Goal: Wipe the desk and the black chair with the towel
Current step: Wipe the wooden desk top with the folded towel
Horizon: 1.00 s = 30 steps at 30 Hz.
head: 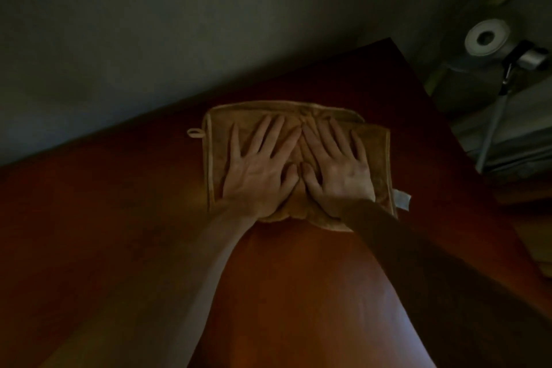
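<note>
Pressing flat on the towel (373,152) with both hands: left hand (263,170) and right hand (337,170) side by side, thumbs nearly touching, fingers straight and spread, gripping nothing. Not pinching the cloth, just pinning it to the desk (119,233), with a bit rucked up under the wrists at the near edge.

Sitting toward the far right part of the desk, close to the wall (119,39), hanging loop (194,133) poking out at the far-left corner, white tag (401,199) at the near-right one. Lying with its long side running left to right, so roughly square to both forearms and centred under the hands, neither hand really nearer.

Looks like mid-wipe on the desk, probably. Plenty of bare wood toward the body and off to the left, hardly any ahead before the wall, so probably best to pull back toward the body or sweep left next. Worth watching the right side too, with a paper roll (487,37) and some metal bits just past the desk corner. No sign of the black chair here, so can't tell anything about that half.
</note>
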Each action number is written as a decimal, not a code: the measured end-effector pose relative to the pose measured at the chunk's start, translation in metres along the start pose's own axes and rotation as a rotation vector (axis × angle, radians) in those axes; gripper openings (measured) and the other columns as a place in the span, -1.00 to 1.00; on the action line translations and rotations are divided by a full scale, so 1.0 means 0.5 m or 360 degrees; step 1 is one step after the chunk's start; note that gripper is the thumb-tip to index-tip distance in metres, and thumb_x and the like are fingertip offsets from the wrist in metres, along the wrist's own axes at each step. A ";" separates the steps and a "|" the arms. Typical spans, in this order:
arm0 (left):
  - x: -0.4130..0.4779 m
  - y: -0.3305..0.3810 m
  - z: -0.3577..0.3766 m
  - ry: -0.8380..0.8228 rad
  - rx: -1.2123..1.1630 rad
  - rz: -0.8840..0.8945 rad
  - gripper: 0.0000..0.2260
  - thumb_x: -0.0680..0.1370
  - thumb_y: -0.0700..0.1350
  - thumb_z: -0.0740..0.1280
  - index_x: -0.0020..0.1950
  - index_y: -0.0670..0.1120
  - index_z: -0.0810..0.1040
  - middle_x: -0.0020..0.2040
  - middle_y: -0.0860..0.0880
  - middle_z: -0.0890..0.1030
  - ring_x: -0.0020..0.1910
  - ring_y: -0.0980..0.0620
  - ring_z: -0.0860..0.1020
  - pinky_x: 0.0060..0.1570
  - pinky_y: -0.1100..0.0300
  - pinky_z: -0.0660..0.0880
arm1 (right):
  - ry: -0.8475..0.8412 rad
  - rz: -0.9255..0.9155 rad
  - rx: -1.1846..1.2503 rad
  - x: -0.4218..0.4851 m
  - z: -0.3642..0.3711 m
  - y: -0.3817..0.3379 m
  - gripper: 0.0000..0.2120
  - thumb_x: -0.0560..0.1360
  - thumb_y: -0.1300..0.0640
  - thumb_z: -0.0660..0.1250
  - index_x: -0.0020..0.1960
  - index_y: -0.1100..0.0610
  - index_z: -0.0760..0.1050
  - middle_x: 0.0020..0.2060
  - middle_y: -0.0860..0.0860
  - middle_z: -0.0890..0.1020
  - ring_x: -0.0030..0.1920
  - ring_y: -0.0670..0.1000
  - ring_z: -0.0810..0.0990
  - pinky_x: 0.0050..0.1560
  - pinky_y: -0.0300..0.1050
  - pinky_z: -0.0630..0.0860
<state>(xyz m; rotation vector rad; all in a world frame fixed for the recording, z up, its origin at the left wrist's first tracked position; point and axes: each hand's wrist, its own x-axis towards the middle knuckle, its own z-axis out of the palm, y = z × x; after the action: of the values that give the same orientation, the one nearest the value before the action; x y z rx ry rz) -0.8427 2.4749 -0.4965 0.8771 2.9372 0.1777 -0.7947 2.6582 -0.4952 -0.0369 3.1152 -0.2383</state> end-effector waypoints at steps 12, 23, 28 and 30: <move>0.255 -0.058 -0.007 0.0036 -0.0094 -0.0228 -0.39 0.64 0.23 -0.18 0.69 0.12 0.04 0.70 -0.06 0.10 0.68 -0.08 0.05 0.58 -0.30 -0.03 | 0.0059 -0.0161 0.0024 0.293 -0.020 0.102 -0.34 0.60 -0.24 -0.01 0.65 -0.02 0.18 0.63 0.03 0.21 0.64 0.11 0.11 0.59 0.24 0.03; 0.235 -0.029 0.002 0.0189 -0.0090 -0.0404 -0.42 0.68 0.20 -0.06 0.68 0.05 0.18 0.66 -0.12 0.24 0.64 -0.11 0.19 0.59 -0.21 0.04 | -0.0001 -0.0340 0.0014 0.336 -0.028 0.141 -0.32 0.57 -0.27 0.04 0.58 0.04 0.33 0.53 0.11 0.40 0.56 0.17 0.30 0.56 0.22 0.15; 0.098 0.029 0.002 0.0074 -0.0103 -0.0273 -0.42 0.69 0.21 -0.04 0.70 0.08 0.04 0.71 -0.07 0.03 0.69 -0.08 0.00 0.61 -0.22 -0.07 | -0.0036 -0.0225 0.0039 0.151 -0.025 0.098 -0.32 0.60 -0.25 0.04 0.65 -0.01 0.16 0.62 0.12 0.23 0.62 0.14 0.16 0.59 0.24 0.08; 0.037 0.050 -0.002 -0.0033 -0.0091 -0.0141 -0.42 0.69 0.23 -0.08 0.70 0.11 -0.01 0.72 -0.06 -0.01 0.69 -0.07 -0.04 0.62 -0.23 -0.12 | -0.0073 -0.0119 0.0047 0.050 -0.024 0.081 -0.30 0.60 -0.27 0.02 0.68 -0.06 0.05 0.64 0.08 0.18 0.65 0.10 0.09 0.60 0.23 0.06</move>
<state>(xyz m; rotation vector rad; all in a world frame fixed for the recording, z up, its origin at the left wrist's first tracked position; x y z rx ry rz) -0.8447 2.5056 -0.4927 0.7352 2.9284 0.2448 -0.8207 2.6994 -0.4899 -0.1561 3.0676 -0.2807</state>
